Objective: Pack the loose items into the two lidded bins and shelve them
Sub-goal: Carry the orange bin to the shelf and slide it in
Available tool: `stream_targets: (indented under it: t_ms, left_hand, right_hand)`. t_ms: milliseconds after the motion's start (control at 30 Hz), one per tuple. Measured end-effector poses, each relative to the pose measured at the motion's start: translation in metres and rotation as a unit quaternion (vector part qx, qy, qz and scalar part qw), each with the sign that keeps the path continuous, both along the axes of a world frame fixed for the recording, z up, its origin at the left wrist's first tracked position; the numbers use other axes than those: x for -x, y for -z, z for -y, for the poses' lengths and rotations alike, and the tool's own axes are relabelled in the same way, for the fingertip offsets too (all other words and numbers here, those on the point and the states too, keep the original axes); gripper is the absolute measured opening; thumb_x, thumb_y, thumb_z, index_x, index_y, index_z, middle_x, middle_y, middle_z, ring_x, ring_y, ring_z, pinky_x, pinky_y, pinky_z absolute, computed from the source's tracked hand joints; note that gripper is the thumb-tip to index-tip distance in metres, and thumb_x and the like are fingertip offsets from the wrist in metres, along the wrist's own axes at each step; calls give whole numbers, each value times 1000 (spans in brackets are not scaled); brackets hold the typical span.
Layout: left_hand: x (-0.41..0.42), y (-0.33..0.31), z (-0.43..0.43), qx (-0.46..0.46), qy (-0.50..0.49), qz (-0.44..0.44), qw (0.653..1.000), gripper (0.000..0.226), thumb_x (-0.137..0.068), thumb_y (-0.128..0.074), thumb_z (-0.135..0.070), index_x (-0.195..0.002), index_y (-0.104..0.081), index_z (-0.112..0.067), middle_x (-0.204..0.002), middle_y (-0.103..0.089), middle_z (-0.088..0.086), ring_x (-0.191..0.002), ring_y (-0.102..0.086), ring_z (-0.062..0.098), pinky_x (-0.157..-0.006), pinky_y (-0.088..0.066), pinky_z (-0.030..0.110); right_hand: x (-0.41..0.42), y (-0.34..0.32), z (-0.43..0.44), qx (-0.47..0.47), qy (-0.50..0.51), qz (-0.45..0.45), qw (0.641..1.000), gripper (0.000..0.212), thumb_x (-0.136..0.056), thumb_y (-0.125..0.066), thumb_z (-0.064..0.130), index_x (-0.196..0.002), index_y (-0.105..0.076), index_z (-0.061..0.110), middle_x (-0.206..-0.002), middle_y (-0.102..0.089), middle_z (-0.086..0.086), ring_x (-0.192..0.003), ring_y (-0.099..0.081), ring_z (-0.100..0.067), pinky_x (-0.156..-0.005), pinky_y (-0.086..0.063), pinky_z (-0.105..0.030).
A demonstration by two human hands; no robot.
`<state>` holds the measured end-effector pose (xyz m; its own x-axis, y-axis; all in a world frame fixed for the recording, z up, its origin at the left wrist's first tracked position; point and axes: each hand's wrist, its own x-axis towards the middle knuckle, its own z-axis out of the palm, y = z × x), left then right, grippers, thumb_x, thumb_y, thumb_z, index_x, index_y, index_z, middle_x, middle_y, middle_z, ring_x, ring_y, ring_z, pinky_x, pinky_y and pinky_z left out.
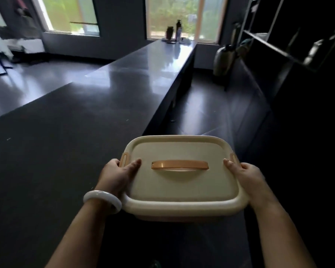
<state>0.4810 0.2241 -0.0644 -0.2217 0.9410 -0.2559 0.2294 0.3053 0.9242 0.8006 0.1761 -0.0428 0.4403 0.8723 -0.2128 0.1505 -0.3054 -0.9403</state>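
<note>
A cream lidded bin (pixel 180 188) with an orange handle (pixel 179 165) on its lid and orange side clips is carried in front of me, past the right edge of the dark counter. My left hand (pixel 118 176) grips its left side, thumb on the lid and fingers curled under the rim by the clip. My right hand (pixel 247 176) grips the right side the same way. The lid is closed, so the contents are hidden. Only this one bin is in view.
A long dark counter (pixel 97 117) runs from the near left to the far window, with bottles (pixel 177 31) at its far end. A dark shelving unit (pixel 290 47) stands at the right, with a large jar (pixel 223 59) beside it. A narrow aisle lies between them.
</note>
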Motion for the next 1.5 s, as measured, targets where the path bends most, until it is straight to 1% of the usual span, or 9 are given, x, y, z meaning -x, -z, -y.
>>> stream_targets:
  t_ms: [133,300,567,800,967,1100,1267,1400,1500]
  left_hand:
    - [-51,-10,-119,-15,56,15,998,52,-67,-82,-54,-88,-62,-11,-79,-69,7,-70,-66,22,-57,-51,32]
    - [-125,-27,-260,-28,116,-2,993,48,-72,-80,-51,-84,-60,-10,-74,-66,6,-64,-61,20,-53,-46,30]
    - [-226,-26,-446,-33,151,-16,988,48,-73,-79,-50,-84,-59,-8,-73,-62,7,-63,-57,19,-53,-43,30]
    - [-312,-29,-605,-31,118,21,992,52,-72,-82,-46,-93,-60,-3,-86,-69,16,-79,-67,32,-70,-56,44]
    - [-361,-33,-728,-29,122,38,991,49,-73,-81,-44,-90,-59,-3,-77,-63,11,-68,-59,23,-60,-49,35]
    - [-399,-23,-846,-41,151,8,988,48,-75,-79,-46,-88,-58,-4,-79,-64,10,-71,-62,23,-59,-50,35]
    - [-442,-16,-1007,-47,189,-60,979,52,-71,-77,-56,-84,-58,-9,-79,-65,9,-74,-63,24,-64,-51,38]
    - [-493,-28,-1124,-63,231,-106,965,55,-70,-76,-61,-83,-58,-11,-79,-64,8,-71,-61,23,-60,-45,35]
    - [-541,-28,-1193,-63,256,-116,958,56,-69,-75,-62,-84,-58,-11,-78,-64,8,-74,-61,26,-63,-47,38]
  right_hand:
    - [-41,-9,-77,4,72,12,997,41,-84,-71,35,-89,-66,-5,-87,-71,-24,-84,-67,-42,-76,-55,-50]
    - [-95,-12,-179,-6,138,11,990,40,-85,-70,34,-88,-65,-5,-74,-68,-17,-60,-63,-27,-51,-49,-30]
    - [-189,-5,-352,-23,172,18,985,39,-85,-72,31,-83,-64,-7,-73,-68,-21,-60,-61,-28,-54,-49,-32]
    - [-281,-16,-528,-28,152,33,987,36,-84,-72,32,-80,-64,-2,-70,-67,-16,-55,-60,-26,-47,-46,-27]
    - [-330,-17,-650,-27,156,26,987,38,-84,-73,31,-80,-63,-5,-71,-66,-18,-59,-60,-28,-55,-47,-32]
    - [-365,-6,-757,-28,170,24,985,39,-84,-73,30,-80,-63,-7,-66,-64,-15,-54,-58,-25,-51,-45,-29]
    - [-401,3,-896,-38,204,20,978,41,-84,-73,30,-80,-61,-9,-69,-64,-19,-60,-59,-28,-59,-47,-37]
    - [-434,10,-982,-36,259,-2,965,41,-83,-73,30,-86,-61,-10,-68,-62,-14,-56,-57,-24,-51,-44,-29]
    - [-472,11,-1038,-37,287,-9,957,42,-83,-73,27,-89,-60,-12,-72,-61,-17,-61,-56,-25,-54,-44,-32]
